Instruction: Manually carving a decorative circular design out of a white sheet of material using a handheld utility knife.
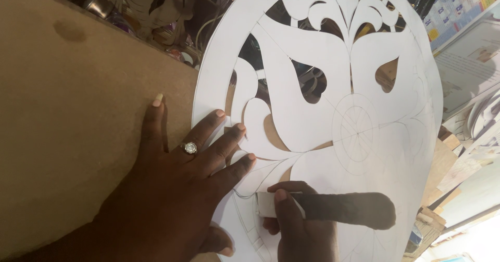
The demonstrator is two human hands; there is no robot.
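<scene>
A large round white paper sheet with pencil lines and several cut-out curved shapes lies on a brown board. My left hand, with a ring on one finger, lies flat with fingers spread, pressing the sheet's left edge. My right hand at the bottom grips a small cutting knife with a pale handle, its tip on the paper just below my left fingertips. The blade itself is hidden. The right hand casts a dark shadow across the sheet.
Cluttered tools and metal objects lie beyond the board's far edge. Printed papers and wood scraps lie to the right of the sheet.
</scene>
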